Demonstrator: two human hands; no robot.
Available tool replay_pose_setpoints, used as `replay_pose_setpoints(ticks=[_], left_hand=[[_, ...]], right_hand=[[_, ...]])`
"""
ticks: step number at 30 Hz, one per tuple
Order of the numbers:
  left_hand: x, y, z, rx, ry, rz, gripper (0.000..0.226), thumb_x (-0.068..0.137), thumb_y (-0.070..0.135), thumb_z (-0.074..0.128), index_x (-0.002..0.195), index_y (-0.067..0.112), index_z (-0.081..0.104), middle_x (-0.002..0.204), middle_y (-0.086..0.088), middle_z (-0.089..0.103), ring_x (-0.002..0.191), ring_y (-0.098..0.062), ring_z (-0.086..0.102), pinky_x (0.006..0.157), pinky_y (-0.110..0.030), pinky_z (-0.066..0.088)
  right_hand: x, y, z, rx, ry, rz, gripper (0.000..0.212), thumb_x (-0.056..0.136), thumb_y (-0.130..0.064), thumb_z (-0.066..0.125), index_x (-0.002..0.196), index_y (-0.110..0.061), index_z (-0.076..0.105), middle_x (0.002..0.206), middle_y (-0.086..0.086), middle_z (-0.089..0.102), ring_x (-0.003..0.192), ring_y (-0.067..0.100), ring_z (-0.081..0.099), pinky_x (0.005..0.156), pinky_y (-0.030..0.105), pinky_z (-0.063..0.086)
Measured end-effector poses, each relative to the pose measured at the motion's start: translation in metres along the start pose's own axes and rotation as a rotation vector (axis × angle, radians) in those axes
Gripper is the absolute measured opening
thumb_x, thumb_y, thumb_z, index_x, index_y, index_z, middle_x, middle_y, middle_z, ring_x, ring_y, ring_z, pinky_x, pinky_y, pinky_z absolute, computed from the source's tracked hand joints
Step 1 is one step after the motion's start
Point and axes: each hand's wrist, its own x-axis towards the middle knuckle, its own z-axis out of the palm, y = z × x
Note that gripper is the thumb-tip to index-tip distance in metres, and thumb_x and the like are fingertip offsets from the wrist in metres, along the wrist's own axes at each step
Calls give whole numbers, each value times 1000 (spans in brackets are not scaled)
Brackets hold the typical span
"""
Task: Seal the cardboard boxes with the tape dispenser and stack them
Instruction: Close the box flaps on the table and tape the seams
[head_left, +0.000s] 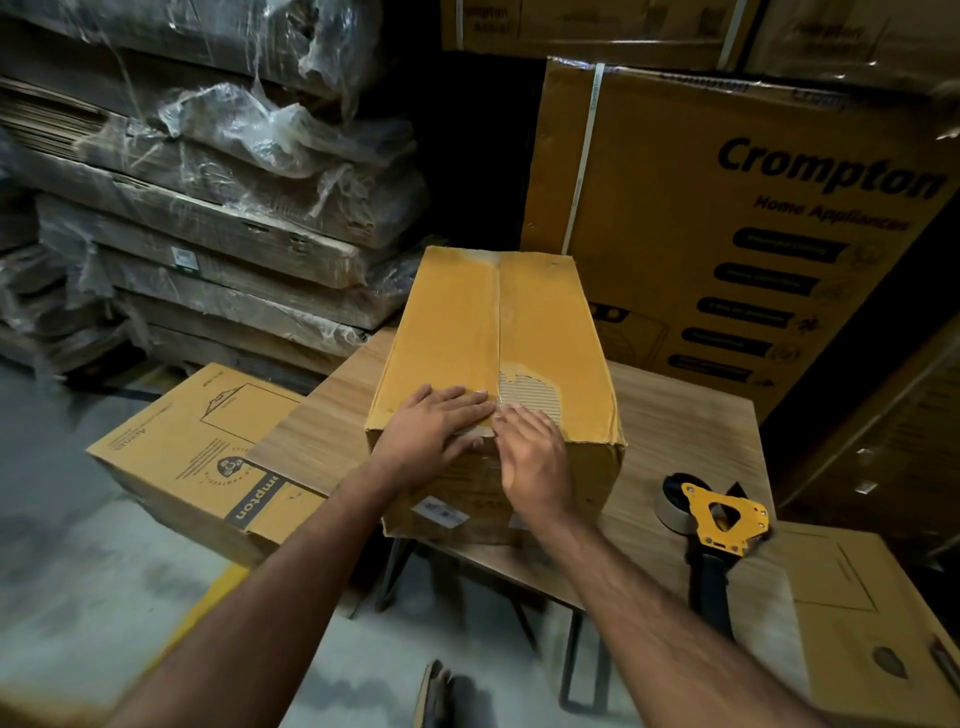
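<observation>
Cardboard box (493, 332) on the table (670, 415): both hands, left (434, 434) and right (532, 454), press flat-fingered on its seam, gripping nothing; next probably the idle tape dispenser (719, 525).

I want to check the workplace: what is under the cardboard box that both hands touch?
The cardboard box stands on a wooden table. The table's metal legs show below; the surface directly beneath is covered.

I read "Crompton" and, blurred beneath it, "Home Appliances" on the big carton (727, 218) behind the desk's far right corner. The printed carton (208, 457) off the left edge showed only "mpton"; its other print was unreadable.
</observation>
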Motion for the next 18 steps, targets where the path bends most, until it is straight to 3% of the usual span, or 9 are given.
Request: replay_pose_setpoints(ticks=[2, 5, 7, 10, 14, 18], left_hand=[[-2, 2, -1, 97, -39, -114, 83, 87, 73, 19, 157, 28, 20, 165, -1, 18, 153, -25, 3, 121, -59, 7], [-6, 5, -3, 204, -61, -433, 108, 72, 93, 21, 157, 29, 3, 164, -19, -7, 148, -44, -17, 112, -69, -2], [-7, 9, -11, 189, -118, -619, 120, 61, 100, 29, 156, 31, 2, 161, -27, -10, 147, -50, -6, 112, -69, 11], [-4, 17, -19, 151, -231, -754, 129, 53, 102, 38, 157, 37, -3, 158, -33, -1, 140, -49, 26, 106, -55, 38], [-1, 30, -26, 218, -315, -822, 131, 50, 104, 34, 156, 39, -5, 136, -30, 32, 119, -38, 47, 89, -42, 46], [-11, 62, -35, 203, -400, -864, 123, 63, 94, 46, 157, 34, -5, 126, -21, 39, 109, -28, 51, 72, -36, 45]], right_hand=[[-5, -4, 3, 1, -6, -51, 41, 83, -10, 67, 123, -13, 69, 134, 7, 63, 130, 26, 53, 113, 42, 32], [-4, -7, 6, 114, 30, 20, 34, 84, -18, 65, 117, -16, 72, 131, 2, 66, 129, 22, 54, 111, 42, 33], [-2, -5, 4, 165, 37, 46, 36, 82, -21, 64, 116, -15, 73, 130, 2, 66, 129, 22, 54, 112, 43, 33], [-5, 2, 2, 170, -21, 3, 46, 79, -20, 59, 123, -14, 70, 137, 2, 62, 134, 23, 50, 114, 42, 27], [-3, 8, -5, 167, -129, -28, 50, 84, -22, 49, 130, -15, 65, 146, 1, 54, 143, 20, 37, 120, 40, 12], [1, 9, -14, 174, -208, 98, 47, 94, -38, 30, 128, -26, 60, 150, -8, 48, 151, 13, 17, 116, 49, -18]])
